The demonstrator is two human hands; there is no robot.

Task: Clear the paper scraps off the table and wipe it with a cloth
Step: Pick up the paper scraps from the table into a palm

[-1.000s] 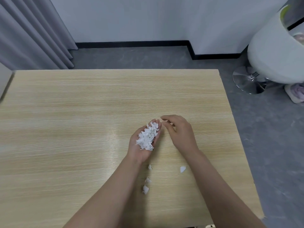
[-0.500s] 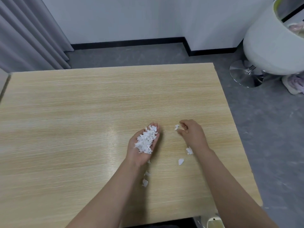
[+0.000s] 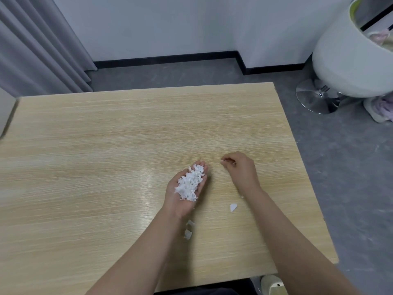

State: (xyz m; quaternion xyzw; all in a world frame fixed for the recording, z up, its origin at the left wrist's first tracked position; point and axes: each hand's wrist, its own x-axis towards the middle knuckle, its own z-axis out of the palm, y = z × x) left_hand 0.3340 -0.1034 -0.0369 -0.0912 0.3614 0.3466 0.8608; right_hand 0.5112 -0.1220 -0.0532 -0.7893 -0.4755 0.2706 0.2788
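Observation:
My left hand [image 3: 177, 202] lies palm up above the wooden table [image 3: 102, 158], its cupped palm and fingers carrying a pile of white paper scraps [image 3: 190, 184]. Just right of it, my right hand [image 3: 242, 169] rests on the table with curled fingers, its fingertips pinching a small paper scrap [image 3: 222, 161]. One loose scrap [image 3: 233, 207] lies near my right wrist. Two more scraps [image 3: 188, 233] lie beside my left forearm. No cloth is in view.
A white swivel chair [image 3: 344, 60] on a chrome base [image 3: 314, 97] stands on the grey floor off the table's far right corner. Grey curtains [image 3: 36, 45] hang at the far left. A pale object [image 3: 272, 285] shows under the table's near edge.
My right hand left the pile on my left palm, moved right to the table and closed its fingertips on a small scrap there. My left hand has stayed in place.

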